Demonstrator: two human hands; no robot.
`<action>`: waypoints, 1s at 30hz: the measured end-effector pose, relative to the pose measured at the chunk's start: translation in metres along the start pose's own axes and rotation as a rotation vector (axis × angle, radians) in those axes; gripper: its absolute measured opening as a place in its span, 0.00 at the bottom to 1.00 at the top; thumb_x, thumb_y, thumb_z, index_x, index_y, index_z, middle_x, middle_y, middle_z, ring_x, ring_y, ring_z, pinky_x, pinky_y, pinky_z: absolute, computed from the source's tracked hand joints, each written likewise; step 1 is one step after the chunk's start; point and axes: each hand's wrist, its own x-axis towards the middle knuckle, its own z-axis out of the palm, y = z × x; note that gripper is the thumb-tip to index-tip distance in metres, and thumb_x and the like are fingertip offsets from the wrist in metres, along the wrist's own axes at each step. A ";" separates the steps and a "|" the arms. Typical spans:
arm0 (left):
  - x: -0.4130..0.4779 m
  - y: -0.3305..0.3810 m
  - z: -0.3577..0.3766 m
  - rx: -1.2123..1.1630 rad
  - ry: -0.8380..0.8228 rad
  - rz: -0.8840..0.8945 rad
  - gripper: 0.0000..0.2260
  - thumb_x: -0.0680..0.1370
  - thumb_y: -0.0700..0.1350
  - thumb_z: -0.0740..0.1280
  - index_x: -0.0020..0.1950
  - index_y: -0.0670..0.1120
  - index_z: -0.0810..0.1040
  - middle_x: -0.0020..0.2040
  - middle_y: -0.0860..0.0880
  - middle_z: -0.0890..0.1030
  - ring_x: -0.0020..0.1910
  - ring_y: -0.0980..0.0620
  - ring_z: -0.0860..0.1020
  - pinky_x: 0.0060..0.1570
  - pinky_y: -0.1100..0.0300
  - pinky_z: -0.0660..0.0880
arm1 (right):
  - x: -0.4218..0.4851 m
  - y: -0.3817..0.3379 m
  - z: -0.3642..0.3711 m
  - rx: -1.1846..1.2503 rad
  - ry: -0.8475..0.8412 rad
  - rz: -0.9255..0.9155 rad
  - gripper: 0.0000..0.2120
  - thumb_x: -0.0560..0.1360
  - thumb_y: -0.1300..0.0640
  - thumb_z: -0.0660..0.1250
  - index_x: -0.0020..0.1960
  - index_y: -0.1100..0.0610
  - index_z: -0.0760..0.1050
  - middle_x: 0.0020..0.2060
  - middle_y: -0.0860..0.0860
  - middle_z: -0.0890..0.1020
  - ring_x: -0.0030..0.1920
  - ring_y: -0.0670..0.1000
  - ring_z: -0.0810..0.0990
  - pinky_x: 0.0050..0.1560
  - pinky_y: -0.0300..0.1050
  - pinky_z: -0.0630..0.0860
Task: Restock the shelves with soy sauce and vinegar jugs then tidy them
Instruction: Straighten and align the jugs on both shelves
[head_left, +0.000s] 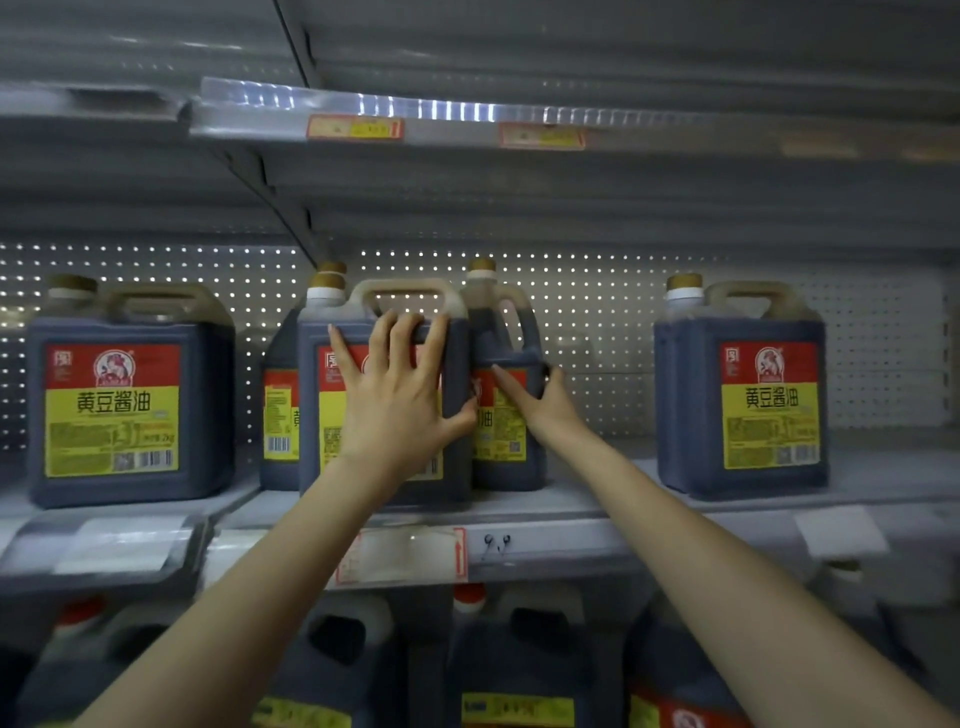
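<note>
Lower jugs (519, 654), 6 o'clock: blurred, cut off. Shelf (597, 499) holds 5 soy jugs: 9 o'clock jug (130, 405); hidden jug (278, 415) behind front jug (311, 374), left hand (395, 405) fingers spread on it, thumb hooked; right hand (550, 410) pinches narrow jug (506, 441); 3 o'clock jug (743, 400).

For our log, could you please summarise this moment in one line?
left hand: holds front jug | right hand: grips side-on jug | phase: tidying

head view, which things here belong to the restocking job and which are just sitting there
In the job:
left hand, holding the front jug
right hand, gripping the turned jug
shelf under both

Just sitting there:
left jug
right jug
lower-shelf jugs
price tags on the upper shelf edge
</note>
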 end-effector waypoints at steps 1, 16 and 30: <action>0.000 0.001 -0.001 0.001 -0.003 -0.003 0.38 0.70 0.67 0.54 0.73 0.45 0.63 0.66 0.38 0.69 0.69 0.40 0.61 0.65 0.27 0.49 | 0.000 0.000 -0.001 -0.018 -0.003 -0.008 0.37 0.70 0.41 0.70 0.68 0.59 0.58 0.61 0.55 0.75 0.58 0.55 0.77 0.57 0.49 0.74; 0.003 0.008 -0.012 0.036 -0.122 -0.044 0.40 0.74 0.66 0.59 0.78 0.48 0.50 0.75 0.42 0.57 0.76 0.41 0.51 0.67 0.30 0.37 | -0.025 -0.008 -0.048 -0.158 -0.030 -0.083 0.43 0.68 0.34 0.66 0.69 0.59 0.54 0.65 0.56 0.72 0.62 0.56 0.74 0.63 0.56 0.72; 0.017 0.019 -0.028 -0.149 -0.083 0.086 0.41 0.73 0.68 0.46 0.78 0.44 0.42 0.79 0.42 0.44 0.77 0.46 0.39 0.71 0.48 0.31 | -0.052 -0.014 -0.074 -0.269 -0.096 -0.163 0.46 0.66 0.26 0.57 0.75 0.50 0.51 0.71 0.51 0.67 0.68 0.52 0.70 0.67 0.60 0.67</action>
